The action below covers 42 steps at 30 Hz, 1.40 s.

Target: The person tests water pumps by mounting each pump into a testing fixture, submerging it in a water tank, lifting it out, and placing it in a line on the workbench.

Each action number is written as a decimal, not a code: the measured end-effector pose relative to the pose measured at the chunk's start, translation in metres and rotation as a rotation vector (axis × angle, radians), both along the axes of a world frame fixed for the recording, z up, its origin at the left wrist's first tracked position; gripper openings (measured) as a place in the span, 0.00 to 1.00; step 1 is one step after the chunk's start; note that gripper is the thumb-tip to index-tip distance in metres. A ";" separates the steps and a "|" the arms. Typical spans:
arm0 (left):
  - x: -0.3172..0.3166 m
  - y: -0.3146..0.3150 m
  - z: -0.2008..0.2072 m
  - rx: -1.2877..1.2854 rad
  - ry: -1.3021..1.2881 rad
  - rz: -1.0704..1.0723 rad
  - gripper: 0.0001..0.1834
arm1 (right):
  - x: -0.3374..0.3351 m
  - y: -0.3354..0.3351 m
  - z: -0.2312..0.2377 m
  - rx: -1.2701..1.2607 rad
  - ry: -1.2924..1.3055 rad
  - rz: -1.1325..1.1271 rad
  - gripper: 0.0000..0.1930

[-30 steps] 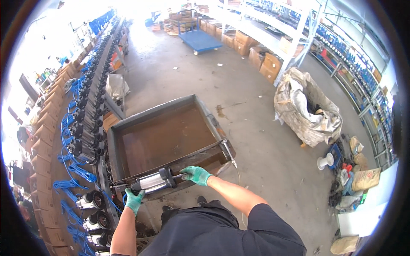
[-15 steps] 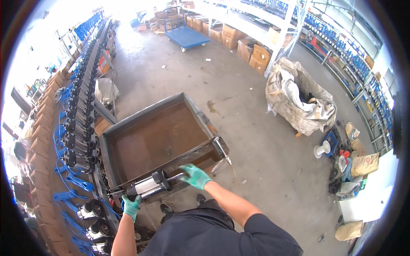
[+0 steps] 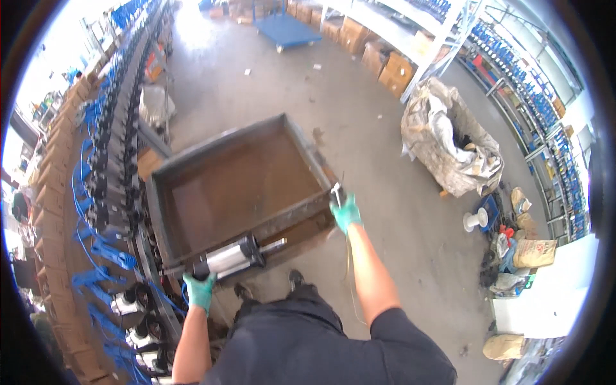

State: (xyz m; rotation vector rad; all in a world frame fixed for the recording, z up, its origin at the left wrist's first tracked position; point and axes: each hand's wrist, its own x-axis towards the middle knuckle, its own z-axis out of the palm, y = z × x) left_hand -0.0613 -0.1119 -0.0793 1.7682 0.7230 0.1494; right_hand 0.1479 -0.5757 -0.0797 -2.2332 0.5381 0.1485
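A silver cylindrical pump [image 3: 230, 258] with black ends lies along the near rim of a tank [image 3: 186, 154] of brown water. Its metal shaft points right. My left hand [image 3: 199, 292], in a green glove, grips the black left end of the pump. Out at the tank's near right corner, my right hand [image 3: 347, 214], gloved too, is closed round a slim, silver-and-dark hand tool with a thin yellowish hose [image 3: 348, 260] hanging below. The tool's [image 3: 337, 191] exact kind is hard to make out, as my fingers cover part of it.
Along the left runs a long row of similar pumps [image 3: 106, 183] with coiled blue cables [image 3: 112, 253]. A big, crumpled white sack [image 3: 443, 144] stands on the floor at right, near a white spool [image 3: 475, 220]. Farther off are a blue platform cart [image 3: 289, 31] and cardboard boxes [image 3: 396, 72].
My right hand has left the pump's shaft, moved right and taken hold of the tool at the tank's corner. My left hand stays on the pump. The view has shifted somewhat.
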 end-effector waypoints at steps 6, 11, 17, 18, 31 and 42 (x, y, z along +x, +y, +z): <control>0.008 0.001 0.019 0.133 0.156 -0.027 0.40 | 0.064 0.012 -0.020 0.001 0.104 -0.004 0.35; 0.010 -0.002 0.025 0.156 0.166 -0.040 0.38 | -0.010 0.049 0.019 0.249 -0.205 0.366 0.13; 0.011 -0.005 0.032 0.208 0.195 -0.093 0.38 | -0.065 0.102 -0.007 0.700 0.021 0.234 0.02; 0.011 -0.005 0.032 0.189 0.195 -0.102 0.38 | -0.067 0.108 -0.001 0.813 0.102 0.160 0.03; 0.011 0.004 0.031 0.326 0.271 -0.153 0.40 | -0.059 0.118 0.008 0.915 0.347 0.025 0.12; 0.012 -0.001 0.046 0.407 0.356 -0.144 0.42 | -0.054 0.130 -0.004 0.872 0.332 -0.077 0.11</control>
